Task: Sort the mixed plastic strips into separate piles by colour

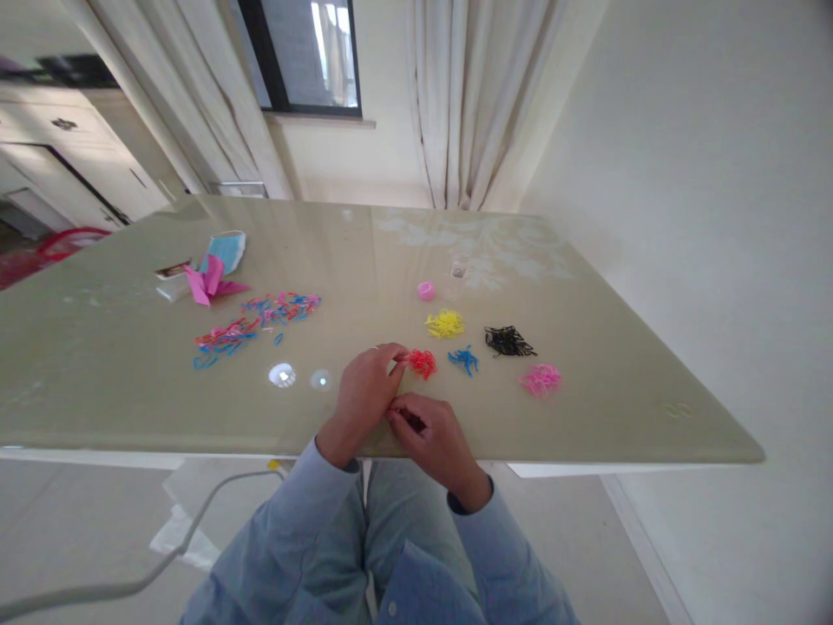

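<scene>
My left hand (369,388) reaches over the table, its thumb and fingers pinched together at the left edge of a pile of red small rubber bands (423,365). Whatever lies between those fingertips is too small to tell. Closer to the table's front edge, my right hand (435,434) is curled, thumb against fingers, beside my left wrist; its contents are hidden. Right of the red pile are blue rubber bands (464,359), with yellow rubber bands (445,324) behind. Farther right lie black rubber bands (508,341) and pink rubber bands (541,379).
A mixed, stretched-out heap of coloured rubber bands (281,307) lies on the left. Behind it are folded pink paper (209,282) and a blue face mask (226,250). A small pink round object (426,291) stands behind the yellow pile. The glossy table (625,382) meets a wall at right.
</scene>
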Demonstrator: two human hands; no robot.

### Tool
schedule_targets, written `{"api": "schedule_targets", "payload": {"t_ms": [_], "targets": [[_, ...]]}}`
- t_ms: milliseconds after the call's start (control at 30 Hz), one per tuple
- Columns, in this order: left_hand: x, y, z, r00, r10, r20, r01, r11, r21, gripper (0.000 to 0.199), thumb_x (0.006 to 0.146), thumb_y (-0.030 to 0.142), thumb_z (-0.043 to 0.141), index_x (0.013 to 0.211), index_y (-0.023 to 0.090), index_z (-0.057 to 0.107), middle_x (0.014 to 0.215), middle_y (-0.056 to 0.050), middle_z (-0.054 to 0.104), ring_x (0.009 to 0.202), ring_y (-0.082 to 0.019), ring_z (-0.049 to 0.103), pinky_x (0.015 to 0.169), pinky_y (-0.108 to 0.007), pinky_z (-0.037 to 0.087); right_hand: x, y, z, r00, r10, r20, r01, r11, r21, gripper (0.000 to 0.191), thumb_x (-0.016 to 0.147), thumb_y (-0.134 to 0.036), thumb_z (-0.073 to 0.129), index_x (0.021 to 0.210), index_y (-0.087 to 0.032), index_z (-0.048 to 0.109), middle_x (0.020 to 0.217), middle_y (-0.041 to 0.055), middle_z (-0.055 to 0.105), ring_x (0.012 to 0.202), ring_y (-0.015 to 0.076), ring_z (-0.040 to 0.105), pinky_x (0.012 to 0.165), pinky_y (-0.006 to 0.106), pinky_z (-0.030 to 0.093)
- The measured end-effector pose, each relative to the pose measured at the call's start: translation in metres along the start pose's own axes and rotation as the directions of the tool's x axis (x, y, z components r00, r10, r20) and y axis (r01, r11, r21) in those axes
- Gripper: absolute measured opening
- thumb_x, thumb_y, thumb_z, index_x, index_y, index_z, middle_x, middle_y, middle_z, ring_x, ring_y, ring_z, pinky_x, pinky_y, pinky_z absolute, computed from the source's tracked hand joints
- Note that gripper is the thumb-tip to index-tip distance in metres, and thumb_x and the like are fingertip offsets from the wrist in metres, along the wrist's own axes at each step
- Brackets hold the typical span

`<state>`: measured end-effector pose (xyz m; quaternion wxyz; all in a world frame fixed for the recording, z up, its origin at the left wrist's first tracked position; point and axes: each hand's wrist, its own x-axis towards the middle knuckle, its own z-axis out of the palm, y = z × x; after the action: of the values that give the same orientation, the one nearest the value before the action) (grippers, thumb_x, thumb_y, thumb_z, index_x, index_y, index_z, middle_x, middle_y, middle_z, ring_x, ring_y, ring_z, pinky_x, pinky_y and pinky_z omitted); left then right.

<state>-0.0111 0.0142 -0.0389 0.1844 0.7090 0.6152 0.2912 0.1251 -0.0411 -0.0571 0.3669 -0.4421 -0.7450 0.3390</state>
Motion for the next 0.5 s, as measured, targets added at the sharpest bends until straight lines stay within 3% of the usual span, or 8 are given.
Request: {"api": "schedule_targets", "payload": {"t_ms": [333, 500], "targets": [[0.003, -0.005, 0.001, 0.995, -0.018, 0.098, 0.022, 0.999, -0.042, 0.020, 0.081, 0.014, 0.058, 0.093, 0.023, 0.072, 0.096, -0.004, 0.076, 0.084, -0.021, 0.068, 0.081, -0.032, 0.050, -0.001, 0.001, -0.001, 1.000, 0.001, 0.006, -0.001, 1.000, -0.004, 0.015, 0.091, -0.023, 0.057, 0.088, -0.019, 0.072, 0.072, 0.0010, 0.070, 0.063, 0.0130, 0.060, 0.060, 0.022, 0.041], [-0.003, -0.016, -0.004, 0.999, -0.012, 0.042, 0.015, 0.997, -0.075, 0.020, 0.083, 0.017, 0.059, 0.097, 0.022, 0.071, 0.098, -0.004, 0.076, 0.078, -0.019, 0.066, 0.080, -0.031, 0.050, -0.002, 0.001, -0.001, 1.000, 0.022, -0.011, -0.021, 0.999, 0.024, 0.016, 0.091, -0.025, 0.058, 0.090, -0.019, 0.072, 0.076, 0.0013, 0.072, 0.062, 0.0124, 0.060, 0.060, 0.022, 0.043]]}}
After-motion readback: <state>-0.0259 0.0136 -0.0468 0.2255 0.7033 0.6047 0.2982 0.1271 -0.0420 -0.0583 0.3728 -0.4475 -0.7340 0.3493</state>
